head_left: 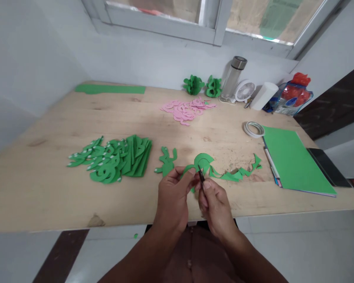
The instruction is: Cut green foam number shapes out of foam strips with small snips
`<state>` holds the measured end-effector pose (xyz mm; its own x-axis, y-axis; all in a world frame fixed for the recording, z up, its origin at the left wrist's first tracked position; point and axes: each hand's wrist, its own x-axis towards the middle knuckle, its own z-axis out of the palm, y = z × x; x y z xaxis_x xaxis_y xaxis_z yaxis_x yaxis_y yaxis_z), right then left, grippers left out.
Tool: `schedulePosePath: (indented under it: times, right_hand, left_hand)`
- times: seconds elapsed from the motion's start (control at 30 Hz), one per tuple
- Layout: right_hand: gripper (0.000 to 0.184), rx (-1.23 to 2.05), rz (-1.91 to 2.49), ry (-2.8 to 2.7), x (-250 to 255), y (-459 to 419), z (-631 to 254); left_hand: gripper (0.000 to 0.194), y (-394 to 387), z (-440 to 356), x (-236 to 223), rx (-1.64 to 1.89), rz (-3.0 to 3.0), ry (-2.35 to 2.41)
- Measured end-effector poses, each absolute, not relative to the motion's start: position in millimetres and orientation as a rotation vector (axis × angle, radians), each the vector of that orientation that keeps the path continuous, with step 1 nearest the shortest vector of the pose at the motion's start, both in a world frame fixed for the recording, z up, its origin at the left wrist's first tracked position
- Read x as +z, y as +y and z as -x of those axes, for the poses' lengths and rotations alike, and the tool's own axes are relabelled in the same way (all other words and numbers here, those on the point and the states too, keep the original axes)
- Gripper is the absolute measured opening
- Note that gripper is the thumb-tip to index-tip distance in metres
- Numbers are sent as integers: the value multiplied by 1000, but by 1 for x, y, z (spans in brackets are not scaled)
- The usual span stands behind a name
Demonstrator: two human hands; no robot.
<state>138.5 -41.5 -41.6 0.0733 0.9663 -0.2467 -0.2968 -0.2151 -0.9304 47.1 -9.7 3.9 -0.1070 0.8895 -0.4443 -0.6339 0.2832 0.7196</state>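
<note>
Between the fingers of my left hand (177, 188) is a curved piece of green paper (203, 160). My right hand (214, 196) grips small dark scissors (201, 177), whose blades meet the paper; the handles are mostly hidden by my fingers. Just left of my hands lies a green cactus-shaped cutout (166, 161). To the right trail jagged green paper scraps (236, 173). Farther left sits a heap of green cutouts (109, 159), some with white patches, against a stack of folded green pieces (138, 156).
Pink paper cutouts (187, 110) lie mid-table. Behind stand two green paper figures (194, 85), a glass bottle (232, 80) and a small fan (245, 90). Tape rolls (254, 129), green sheets (295, 161), pens (271, 165) and a dark flat device (329, 167) are at right.
</note>
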Motion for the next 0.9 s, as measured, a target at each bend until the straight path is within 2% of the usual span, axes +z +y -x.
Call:
schedulePosePath:
  times: [0.4, 0.9]
  right_hand:
    - [46, 1392, 1225, -827, -42, -41, -140]
    - [48, 1403, 1308, -994, -36, -42, -149]
  left_hand:
    - [18, -9, -47, 3, 1304, -327, 1048]
    - [13, 6, -24, 3, 1221, -665, 1133]
